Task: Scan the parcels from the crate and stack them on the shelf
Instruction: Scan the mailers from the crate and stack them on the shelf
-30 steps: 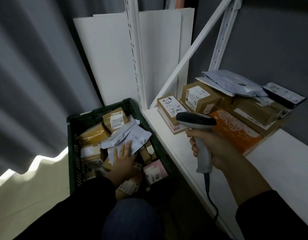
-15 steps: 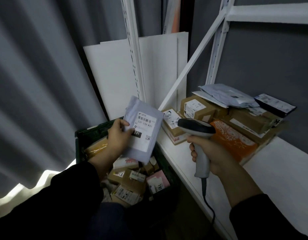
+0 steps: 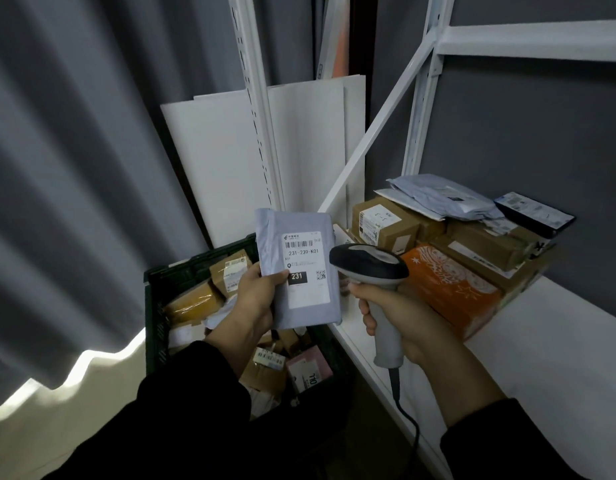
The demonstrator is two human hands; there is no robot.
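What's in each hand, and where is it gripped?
Left hand pinches the grey plastic mailer bag at its lower left edge; right hand grips the grey handheld barcode scanner by its handle.

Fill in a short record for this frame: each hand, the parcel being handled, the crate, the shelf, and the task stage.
left hand: holds a grey mailer bag upright, label towards the camera
right hand: grips the scanner, its head beside the label
label: reads 231-239-K01, black tag 231
crate: green, left of the shelf, with brown parcels and a pink parcel inside
shelf: white; brown boxes, orange box, grey bags on top
stage: bag out of crate, not yet shelved
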